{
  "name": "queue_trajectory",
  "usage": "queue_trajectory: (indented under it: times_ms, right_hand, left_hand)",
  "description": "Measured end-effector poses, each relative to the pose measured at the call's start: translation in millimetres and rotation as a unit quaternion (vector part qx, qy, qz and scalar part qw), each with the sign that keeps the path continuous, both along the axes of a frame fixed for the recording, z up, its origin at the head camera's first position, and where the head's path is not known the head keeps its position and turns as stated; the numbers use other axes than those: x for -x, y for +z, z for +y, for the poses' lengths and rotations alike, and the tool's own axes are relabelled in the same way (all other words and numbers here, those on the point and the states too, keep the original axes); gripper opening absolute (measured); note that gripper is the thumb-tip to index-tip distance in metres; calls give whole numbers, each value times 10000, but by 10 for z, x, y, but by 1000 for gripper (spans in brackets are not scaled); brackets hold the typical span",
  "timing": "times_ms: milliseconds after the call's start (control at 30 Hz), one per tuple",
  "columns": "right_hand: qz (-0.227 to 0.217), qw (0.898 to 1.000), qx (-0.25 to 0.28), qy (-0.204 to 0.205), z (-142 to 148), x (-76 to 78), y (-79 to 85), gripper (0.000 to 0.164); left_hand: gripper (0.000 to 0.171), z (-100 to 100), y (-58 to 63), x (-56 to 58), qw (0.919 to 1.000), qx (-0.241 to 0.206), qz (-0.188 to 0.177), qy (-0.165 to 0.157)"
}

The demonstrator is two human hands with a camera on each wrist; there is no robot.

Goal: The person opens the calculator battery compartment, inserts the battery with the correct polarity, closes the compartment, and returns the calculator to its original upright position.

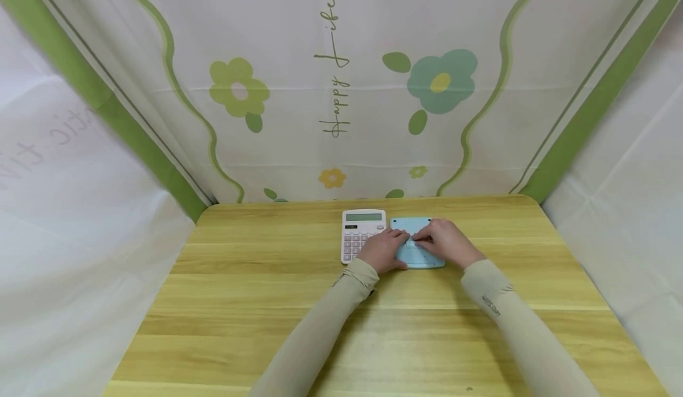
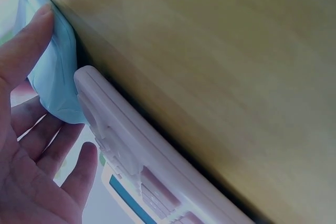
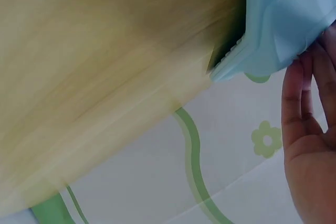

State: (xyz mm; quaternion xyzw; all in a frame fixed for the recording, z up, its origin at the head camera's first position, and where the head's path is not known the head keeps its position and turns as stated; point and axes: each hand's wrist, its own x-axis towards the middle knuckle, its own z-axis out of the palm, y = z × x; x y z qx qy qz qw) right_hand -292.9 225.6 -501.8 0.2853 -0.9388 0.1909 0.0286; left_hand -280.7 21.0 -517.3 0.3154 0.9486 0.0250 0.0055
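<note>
A light blue calculator (image 1: pixel 424 259) lies back side up on the table, small dark feet at its far corners. My left hand (image 1: pixel 381 250) holds its left side. In the left wrist view the thumb (image 2: pixel 39 30) presses the near edge, while the other fingers reach behind the calculator's side. My right hand (image 1: pixel 447 242) comes in from the right, fingertips bunched at the middle of the blue back, close to the left fingertips. What lies between the right thumb and fingers is hidden, and I cannot tell if they pinch anything. Left of it, a pale pink calculator (image 1: pixel 350 233) lies keys up, partly covered by my left hand.
The wooden table (image 1: pixel 256 302) has rounded far corners. Behind its far edge hangs a white cloth (image 1: pixel 293 142) with printed flowers and lettering; more white cloth hangs at both sides. The two calculators lie side by side near the far edge.
</note>
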Motion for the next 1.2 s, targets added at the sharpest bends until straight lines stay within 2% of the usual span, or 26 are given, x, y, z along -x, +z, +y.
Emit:
queue_trajectory:
  times_ms: [200,300,400,500,733,967,1200]
  right_hand:
    - [68,9993,-338,112,17,-53,1,24]
    - [500,9953,-768,324,8,-84,-11,27]
    - [1095,9848,-1235,550,-15,-111,-22,29]
    - [1435,9768,-1474,589,-33,-136,-30,30]
    - [1605,9705,-1725,507,-79,-229,-32,42]
    - [1966,9476,-2473,478,-167,-314,-33,47]
    - [2043,9476,-2445,233,-192,-404,-55,45]
  left_hand:
    - [78,0,-1,3,10000,13,-34,0]
    - [77,-3,-3,-5,10000,23,-22,-4]
    - [77,-6,-1,-14,10000,5,-8,-11]
    - [77,-9,-1,-17,10000,-20,-6,-14]
    - [77,-13,-33,2,9999,-74,74,-22]
    - [77,-5,-27,15,10000,-83,53,-4]
    - [79,3,-37,15,10000,-40,-6,14]
